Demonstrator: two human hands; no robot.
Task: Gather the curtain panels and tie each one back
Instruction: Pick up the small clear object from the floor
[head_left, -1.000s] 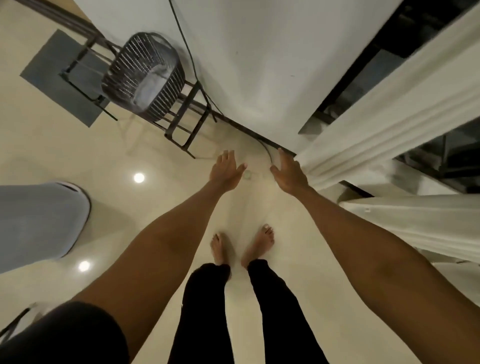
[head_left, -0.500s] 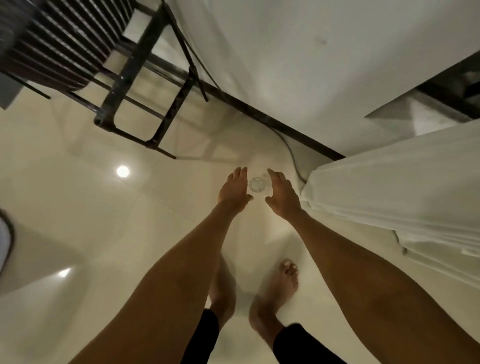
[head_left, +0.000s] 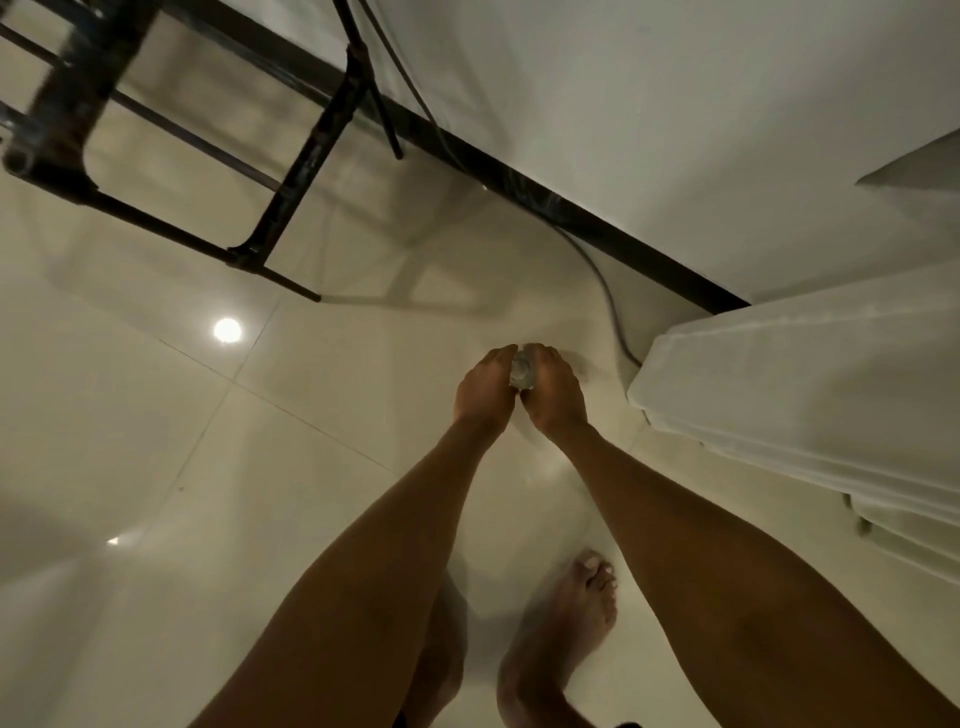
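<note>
White curtain (head_left: 810, 395), plain; glossy cream floor tiles (head_left: 156, 441); black chair frame (head_left: 291, 171); the small object (head_left: 521, 372) looks clear, perhaps glass.

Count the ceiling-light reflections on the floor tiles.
2. A bright round reflection sits on the floor just below the black frame. A fainter reflection lies lower down, near the left edge. Others may be hidden.

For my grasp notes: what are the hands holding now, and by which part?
A small clear round object, gripped between the left hand and the right hand, fingers curled on its opposite sides. What it is cannot be told.
</note>
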